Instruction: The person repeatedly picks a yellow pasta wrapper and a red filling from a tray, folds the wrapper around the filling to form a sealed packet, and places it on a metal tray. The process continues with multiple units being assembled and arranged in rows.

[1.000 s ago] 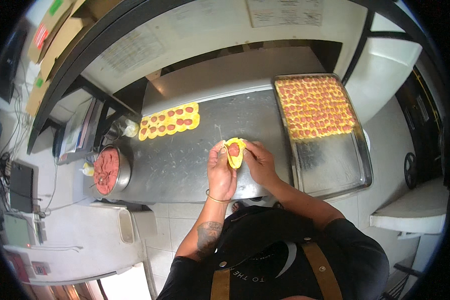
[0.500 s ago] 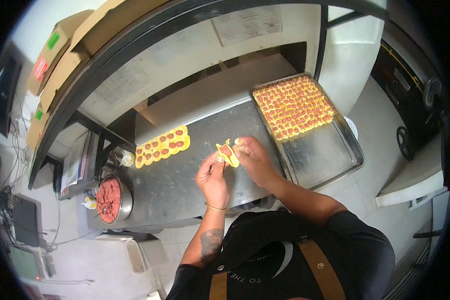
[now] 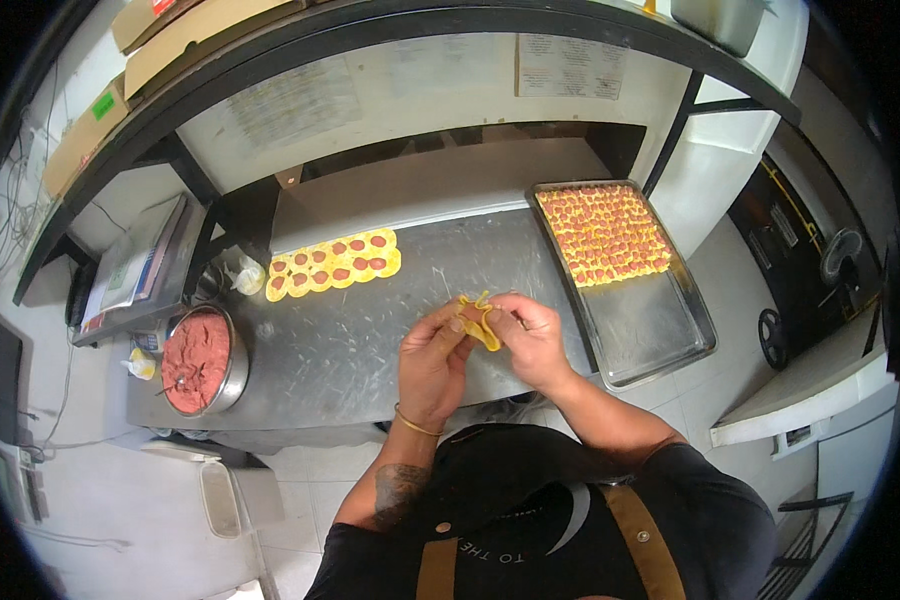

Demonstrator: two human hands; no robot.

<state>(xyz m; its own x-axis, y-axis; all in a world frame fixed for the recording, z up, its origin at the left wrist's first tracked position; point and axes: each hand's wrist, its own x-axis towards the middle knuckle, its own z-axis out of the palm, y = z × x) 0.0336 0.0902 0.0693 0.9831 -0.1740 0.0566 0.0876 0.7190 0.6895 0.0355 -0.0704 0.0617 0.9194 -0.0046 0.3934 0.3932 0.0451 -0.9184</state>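
Between both hands, above the table's front part, is a yellow dumpling (image 3: 489, 337) with pink filling, its wrapper partly folded up. My left hand (image 3: 433, 362) pinches it from the left with thumb and fingers. The fingers of my right hand (image 3: 533, 338) are closed on its right edge. To the left on the table, overlapping round yellow wrappers (image 3: 310, 268) lie in two rows, a dab of pink filling on each. At the right, a metal tray (image 3: 642, 345) carries packed rows of finished-looking yellow dumplings (image 3: 610, 237) in its far half.
A metal bowl (image 3: 237, 378) of pink minced filling (image 3: 198, 352) stands at the table's left end, a utensil in it. Behind it are a tied plastic bag (image 3: 246, 276) and a small shelf with papers (image 3: 135, 262). A black-framed overhead shelf (image 3: 420, 20) arches above the table (image 3: 370, 345).
My right hand has closed in on the dumpling, and its wrapper is gathered further together. The view has shifted, so the table, tray and bowl appear in slightly different places.
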